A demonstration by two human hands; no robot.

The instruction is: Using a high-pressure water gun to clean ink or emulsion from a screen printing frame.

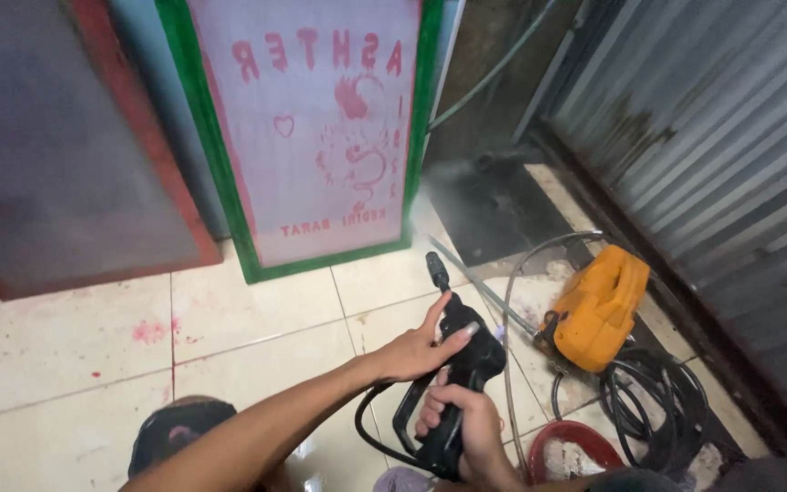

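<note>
Gripping the black spray gun (455, 364) by its handle, the right hand (466, 424) is closed; the left hand (416, 351) rests open on top, green-framed screen (321, 128) beyond.

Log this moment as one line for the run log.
left hand: resting on spray gun | right hand: gripping its handle | nozzle toward green-framed screen | yellow pressure washer on floor, right
</note>
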